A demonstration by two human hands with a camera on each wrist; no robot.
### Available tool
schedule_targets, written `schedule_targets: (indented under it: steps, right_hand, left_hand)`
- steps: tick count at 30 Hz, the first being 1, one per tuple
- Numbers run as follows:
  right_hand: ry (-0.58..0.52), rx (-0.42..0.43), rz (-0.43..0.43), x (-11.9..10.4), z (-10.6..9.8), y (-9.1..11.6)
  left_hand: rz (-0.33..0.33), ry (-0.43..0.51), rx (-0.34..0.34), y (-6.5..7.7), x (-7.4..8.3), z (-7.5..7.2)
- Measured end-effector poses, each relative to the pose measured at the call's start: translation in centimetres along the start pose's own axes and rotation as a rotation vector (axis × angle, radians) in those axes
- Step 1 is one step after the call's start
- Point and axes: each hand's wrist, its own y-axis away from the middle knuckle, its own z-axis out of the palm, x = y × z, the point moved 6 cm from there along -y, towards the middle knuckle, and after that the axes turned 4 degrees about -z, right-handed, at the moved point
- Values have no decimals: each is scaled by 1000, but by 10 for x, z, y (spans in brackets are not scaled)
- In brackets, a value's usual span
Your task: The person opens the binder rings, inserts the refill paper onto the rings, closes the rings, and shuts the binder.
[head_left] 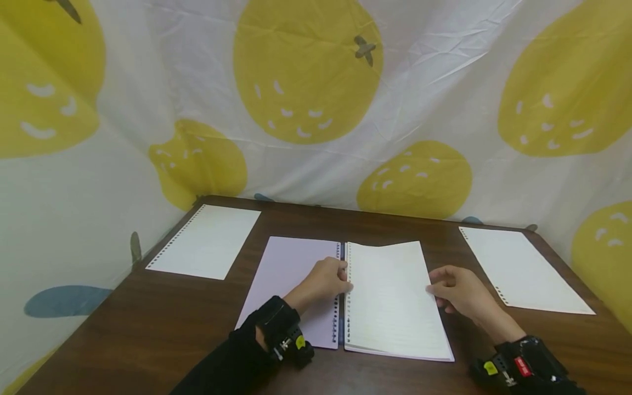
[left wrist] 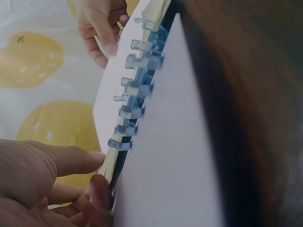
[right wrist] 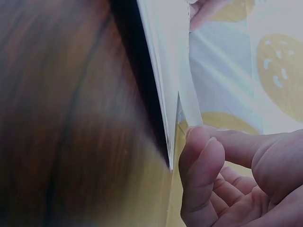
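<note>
A whitish cloth [head_left: 306,170] printed with yellow fruit [head_left: 308,71] hangs behind a dark brown wooden table [head_left: 138,329]. Light gleams along creases [head_left: 459,68] high in the fabric.

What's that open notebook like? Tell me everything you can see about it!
The notebook lies open on the brown table. On the left is a plain, pale lilac cover; on the right are white, faintly lined pages with holes along one edge. Bluish, see-through rings, plastic by their look, run down the middle. The left hand pinches the pages near the rings, and the right hand pinches a lifted sheet's outer edge.
</note>
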Motion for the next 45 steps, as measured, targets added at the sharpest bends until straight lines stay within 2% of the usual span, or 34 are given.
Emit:
schedule_targets:
  steps: [21,29,45]
  right_hand:
    - [32,5,-40,-6,2,0]
    - [38,-3,-26,-4,3,0]
    - [63,-50,5,1,7,2]
  left_hand:
    - [-20,-17,0,1,-2,1]
    - [13,-32,-9,1,-1,1]
    - [10,-77,-19,3,0,2]
